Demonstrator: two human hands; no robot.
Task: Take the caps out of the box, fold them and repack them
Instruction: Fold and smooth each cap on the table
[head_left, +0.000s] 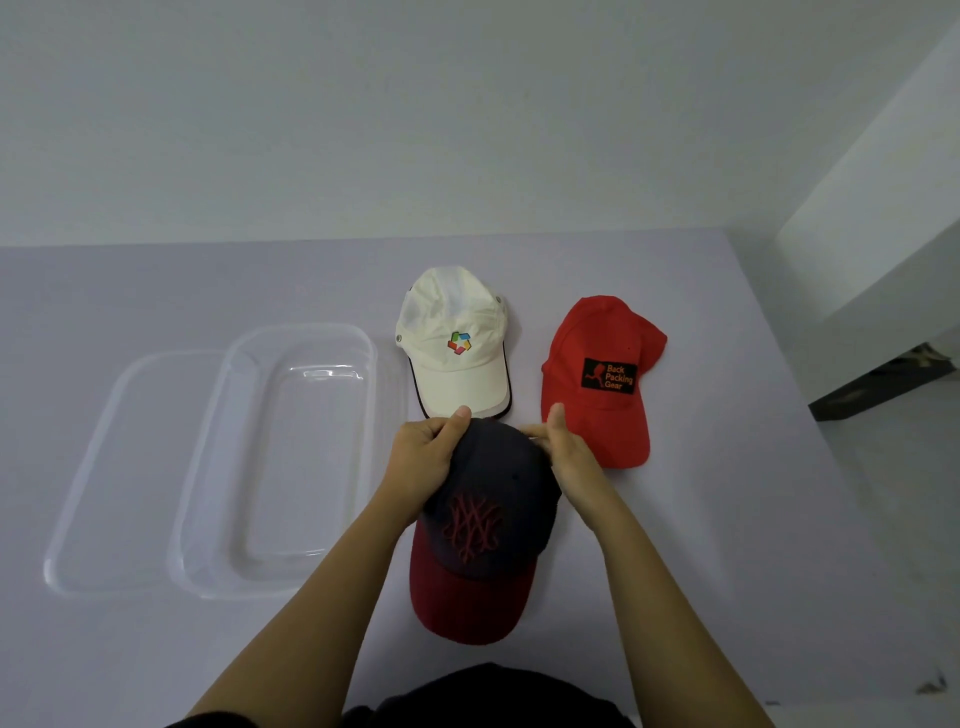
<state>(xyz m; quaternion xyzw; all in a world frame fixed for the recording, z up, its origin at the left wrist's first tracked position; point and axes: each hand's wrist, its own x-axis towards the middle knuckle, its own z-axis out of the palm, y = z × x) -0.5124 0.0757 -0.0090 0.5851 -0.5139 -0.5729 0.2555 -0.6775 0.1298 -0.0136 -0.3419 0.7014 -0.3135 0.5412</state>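
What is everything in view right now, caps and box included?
navy cap: one, navy crown and maroon brim, nearest the person
white cap: one, white with multicoloured logo, beyond the navy cap
red cap: one, red with black patch, right of the white cap
box: one, clear, empty, left of the caps
lid: one, clear, at the box's left side
table: one, pale lilac, under everything
left hand: one, bare, grips the navy cap's rear crown
right hand: one, bare, pinches the same rear crown
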